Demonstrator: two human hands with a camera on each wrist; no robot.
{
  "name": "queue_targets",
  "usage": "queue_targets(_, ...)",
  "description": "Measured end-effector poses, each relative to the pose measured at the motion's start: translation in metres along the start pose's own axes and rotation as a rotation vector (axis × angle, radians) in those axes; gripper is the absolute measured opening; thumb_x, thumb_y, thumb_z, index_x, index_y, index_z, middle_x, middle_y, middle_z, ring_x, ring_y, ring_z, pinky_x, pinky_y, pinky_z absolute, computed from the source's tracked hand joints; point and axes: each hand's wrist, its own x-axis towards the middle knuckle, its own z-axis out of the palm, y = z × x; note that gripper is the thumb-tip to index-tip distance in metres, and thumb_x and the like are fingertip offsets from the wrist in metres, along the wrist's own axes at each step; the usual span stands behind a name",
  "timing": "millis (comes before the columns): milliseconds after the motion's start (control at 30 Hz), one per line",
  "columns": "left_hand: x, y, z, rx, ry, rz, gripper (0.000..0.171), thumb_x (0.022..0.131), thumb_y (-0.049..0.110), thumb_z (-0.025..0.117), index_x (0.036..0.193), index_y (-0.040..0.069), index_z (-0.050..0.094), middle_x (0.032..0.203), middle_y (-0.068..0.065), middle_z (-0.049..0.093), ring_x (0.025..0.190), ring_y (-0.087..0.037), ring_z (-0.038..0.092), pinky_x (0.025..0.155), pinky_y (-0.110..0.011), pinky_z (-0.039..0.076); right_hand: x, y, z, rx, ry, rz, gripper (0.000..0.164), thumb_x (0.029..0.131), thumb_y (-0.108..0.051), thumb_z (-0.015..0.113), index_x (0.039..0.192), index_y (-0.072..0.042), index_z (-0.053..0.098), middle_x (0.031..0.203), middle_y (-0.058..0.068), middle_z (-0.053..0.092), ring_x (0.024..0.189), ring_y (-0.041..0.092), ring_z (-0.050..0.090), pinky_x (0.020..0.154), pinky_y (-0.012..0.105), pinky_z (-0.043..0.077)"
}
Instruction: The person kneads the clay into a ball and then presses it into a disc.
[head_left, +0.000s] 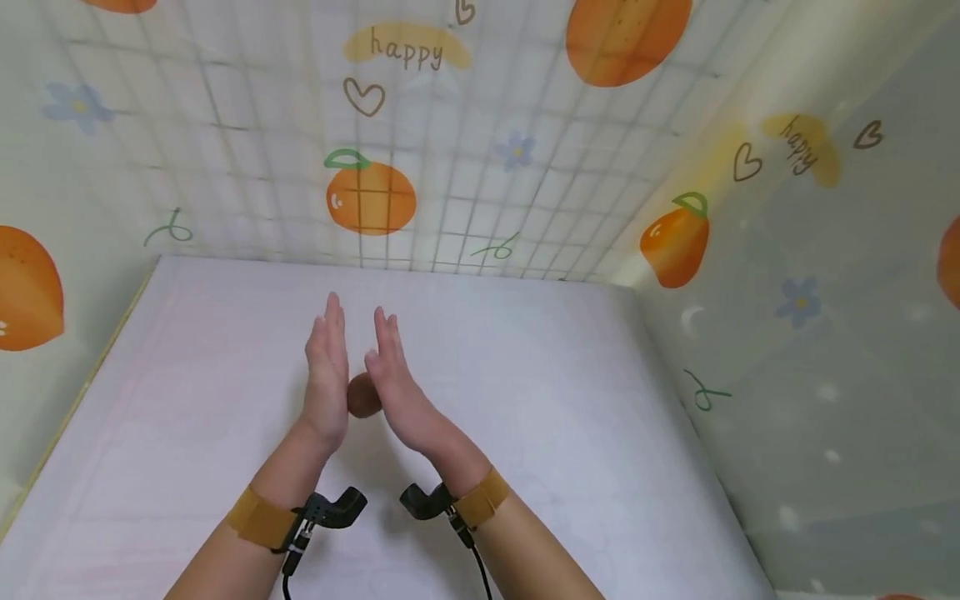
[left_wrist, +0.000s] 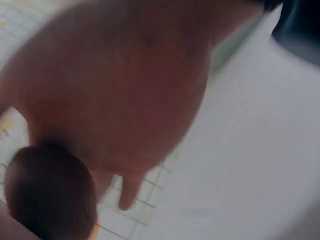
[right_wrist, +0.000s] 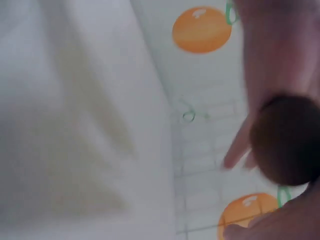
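A smooth brown ball sits between the two palms, above the white surface. My left hand touches its left side with the palm, fingers straight and pointing away from me. Against the ball's right side rests the palm of my right hand, its fingers also straight. The fingertips of the two hands are apart. In the left wrist view the ball shows dark beside the broad, blurred left palm. The right wrist view has the ball at its right edge, partly cut off.
A white-covered table lies under the hands, their shadows falling on it. Behind and to the right hang pale curtains printed with oranges, with a grid showing through at the back. Each wrist wears a tan band with a black camera and cable.
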Motion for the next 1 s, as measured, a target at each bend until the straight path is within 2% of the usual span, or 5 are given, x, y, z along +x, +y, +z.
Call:
queue_targets(367, -0.004, -0.005, 0.007, -0.085, -0.06, 0.028, 0.08, 0.105, 0.075, 0.013, 0.173, 0.037, -0.007, 0.18, 0.021, -0.003, 0.167, -0.007, -0.008, 0.132, -0.064, -0.009, 0.001, -0.013, 0.003, 0.019, 0.105, -0.031, 0.061, 0.113, -0.056, 0.046, 0.165, -0.06, 0.015, 0.176, -0.015, 0.027, 0.155, 0.016, 0.044, 0.118, 0.055, 0.047)
queue_targets(500, -0.004, -0.008, 0.006, -0.042, -0.063, 0.016, 0.079, 0.105, 0.075, 0.011, 0.172, 0.038, -0.008, 0.179, 0.022, -0.006, 0.166, -0.007, -0.01, 0.131, -0.066, -0.011, 0.002, -0.008, -0.004, -0.02, 0.093, -0.03, 0.063, 0.112, -0.055, 0.047, 0.166, -0.057, 0.014, 0.15, 0.001, 0.063, 0.149, 0.019, 0.053, 0.111, 0.05, 0.054)
queue_targets(600, -0.003, -0.01, 0.003, 0.017, -0.044, -0.002, 0.078, 0.106, 0.073, 0.01, 0.172, 0.037, -0.009, 0.179, 0.022, -0.01, 0.166, -0.009, -0.013, 0.132, -0.064, -0.011, 0.008, -0.003, -0.016, -0.141, 0.104, -0.032, 0.063, 0.113, -0.057, 0.043, 0.169, -0.05, 0.015, 0.162, -0.002, 0.054, 0.156, 0.016, 0.045, 0.119, 0.048, 0.048)
queue_targets(733, -0.003, -0.015, -0.006, 0.237, -0.028, -0.085, 0.078, 0.108, 0.072, 0.009, 0.172, 0.034, -0.012, 0.179, 0.011, -0.02, 0.166, -0.018, -0.021, 0.132, -0.066, -0.01, 0.018, 0.017, -0.048, -0.327, 0.126, 0.015, 0.064, 0.114, -0.057, 0.035, 0.172, -0.033, 0.022, 0.179, -0.01, 0.022, 0.164, 0.015, 0.027, 0.132, 0.044, 0.031)
queue_targets(1000, -0.006, -0.025, -0.024, 0.792, -0.015, -0.18, 0.086, 0.108, 0.074, 0.012, 0.171, 0.024, -0.017, 0.175, -0.009, -0.035, 0.162, -0.035, -0.033, 0.127, -0.074, -0.011, 0.034, 0.071, -0.113, -0.493, 0.183, 0.229, 0.063, 0.116, -0.05, 0.029, 0.172, -0.021, 0.026, 0.181, 0.005, 0.019, 0.168, 0.03, 0.019, 0.135, 0.051, 0.019)
